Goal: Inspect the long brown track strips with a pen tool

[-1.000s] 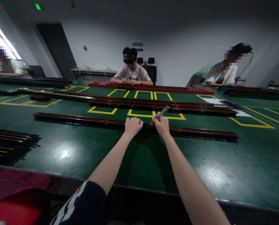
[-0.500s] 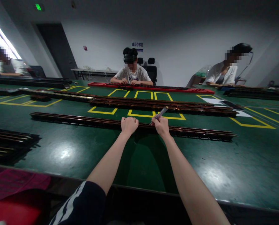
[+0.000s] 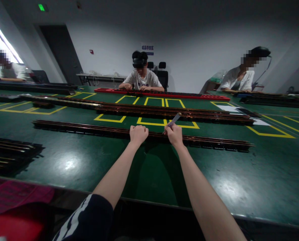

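The long strip (image 3: 155, 135) has slid towards 9 o'clock, lying at 12 o'clock on the table (image 3: 154, 180)! Left hand (image 3: 138, 134) curls over it, grip hidden; right hand (image 3: 175, 134) grasps the pen (image 3: 174, 119), seemingly reaching a new stretch.

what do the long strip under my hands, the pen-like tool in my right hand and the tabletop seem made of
Long strip: perhaps metal, dark and coppery, going by the shiny lines along it; plastic parts are possible.
Pen-like tool: probably clear plastic, as its barrel looks pale, almost see-through.
Tabletop: smooth green coating or mat, semi-gloss by its blurred light reflections; which, I can't tell.
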Demonstrator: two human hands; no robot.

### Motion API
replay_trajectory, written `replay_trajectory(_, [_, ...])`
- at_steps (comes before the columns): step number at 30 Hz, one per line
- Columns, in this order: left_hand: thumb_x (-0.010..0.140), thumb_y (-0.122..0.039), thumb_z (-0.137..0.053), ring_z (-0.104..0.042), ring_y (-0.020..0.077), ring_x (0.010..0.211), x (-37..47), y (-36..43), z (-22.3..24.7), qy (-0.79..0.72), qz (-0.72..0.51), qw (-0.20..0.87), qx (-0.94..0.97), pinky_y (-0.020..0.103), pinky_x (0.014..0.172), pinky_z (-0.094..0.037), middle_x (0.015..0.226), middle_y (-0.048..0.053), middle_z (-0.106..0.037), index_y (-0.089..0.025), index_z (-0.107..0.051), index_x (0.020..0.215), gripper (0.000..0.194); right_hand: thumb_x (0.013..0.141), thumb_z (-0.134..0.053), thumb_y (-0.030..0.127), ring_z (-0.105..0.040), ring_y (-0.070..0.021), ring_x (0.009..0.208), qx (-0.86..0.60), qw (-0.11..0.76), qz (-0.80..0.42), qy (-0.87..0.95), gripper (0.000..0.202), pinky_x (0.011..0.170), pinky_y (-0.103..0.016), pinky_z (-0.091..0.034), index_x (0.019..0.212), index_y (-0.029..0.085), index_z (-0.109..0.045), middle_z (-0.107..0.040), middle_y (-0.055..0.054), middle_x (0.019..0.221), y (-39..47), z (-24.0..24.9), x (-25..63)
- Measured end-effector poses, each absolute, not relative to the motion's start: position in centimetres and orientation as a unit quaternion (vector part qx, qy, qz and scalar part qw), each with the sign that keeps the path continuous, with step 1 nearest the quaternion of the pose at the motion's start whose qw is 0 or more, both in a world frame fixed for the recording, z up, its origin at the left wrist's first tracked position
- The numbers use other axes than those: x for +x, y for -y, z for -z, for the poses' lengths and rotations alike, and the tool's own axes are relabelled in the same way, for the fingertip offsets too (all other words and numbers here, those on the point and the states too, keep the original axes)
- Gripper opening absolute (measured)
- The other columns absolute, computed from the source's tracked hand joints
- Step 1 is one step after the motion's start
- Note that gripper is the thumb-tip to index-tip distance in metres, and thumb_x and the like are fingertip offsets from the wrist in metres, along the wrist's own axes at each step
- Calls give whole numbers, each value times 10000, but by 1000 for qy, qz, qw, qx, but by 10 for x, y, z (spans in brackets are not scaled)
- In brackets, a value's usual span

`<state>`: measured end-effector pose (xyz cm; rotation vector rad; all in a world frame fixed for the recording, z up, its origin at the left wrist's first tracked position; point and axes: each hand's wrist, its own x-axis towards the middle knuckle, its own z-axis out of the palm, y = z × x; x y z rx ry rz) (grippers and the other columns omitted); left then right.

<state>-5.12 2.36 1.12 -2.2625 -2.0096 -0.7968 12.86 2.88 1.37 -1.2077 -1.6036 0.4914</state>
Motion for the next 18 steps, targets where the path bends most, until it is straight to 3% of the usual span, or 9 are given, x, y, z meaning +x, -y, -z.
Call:
replay_trajectory(13, [888, -277, -297, -583, 180, 627, -53, -24, -9, 636, 248, 26, -731, 391, 808, -394, 690, 86, -663, -172, -598, 617, 418, 825, -539, 368, -593, -179, 508, -482, 510, -201, 684, 270, 518, -304, -501, 602, 215, -550, -604, -26, 546, -21, -19, 124])
replay_trajectory(18, [884, -261, -291, -595, 182, 642, -52, -24, -10, 640, 251, 33, -726, 402, 834, -387, 712, 92, -675, -164, -613, 631, 420, 839, -532, 307, -610, -195, 535, -494, 506, -197, 679, 247, 548, -324, -507, 614, 207, -548, -614, -44, 571, -20, -20, 124])
